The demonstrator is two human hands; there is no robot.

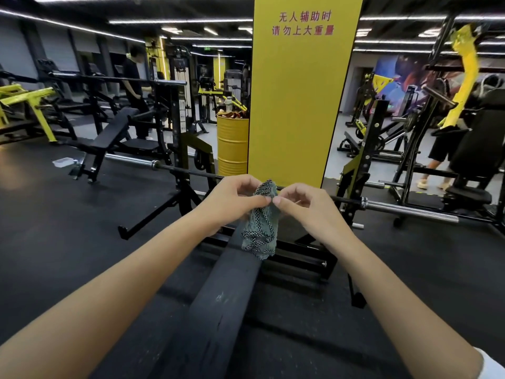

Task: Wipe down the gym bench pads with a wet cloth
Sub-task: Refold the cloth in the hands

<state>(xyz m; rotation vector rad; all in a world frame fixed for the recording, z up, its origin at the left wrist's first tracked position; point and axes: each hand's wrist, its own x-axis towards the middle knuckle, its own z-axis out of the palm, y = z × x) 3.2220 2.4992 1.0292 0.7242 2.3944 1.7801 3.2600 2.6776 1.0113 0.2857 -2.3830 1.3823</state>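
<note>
We've got the cloth [259, 231] pinched by its top edge, left hand [232, 198] and right hand [308, 206] both with fingers [284, 199] curled onto it. It hangs at 12 o'clock over the far end of the pad [226, 291]; can't tell if it touches. No wet streaks we can see, so we reckon the whole pad's left to do. Pad's narrow, edges drop off at 3 and 9. The barbell [410, 209] crosses at 12, with open floor either side.
</note>
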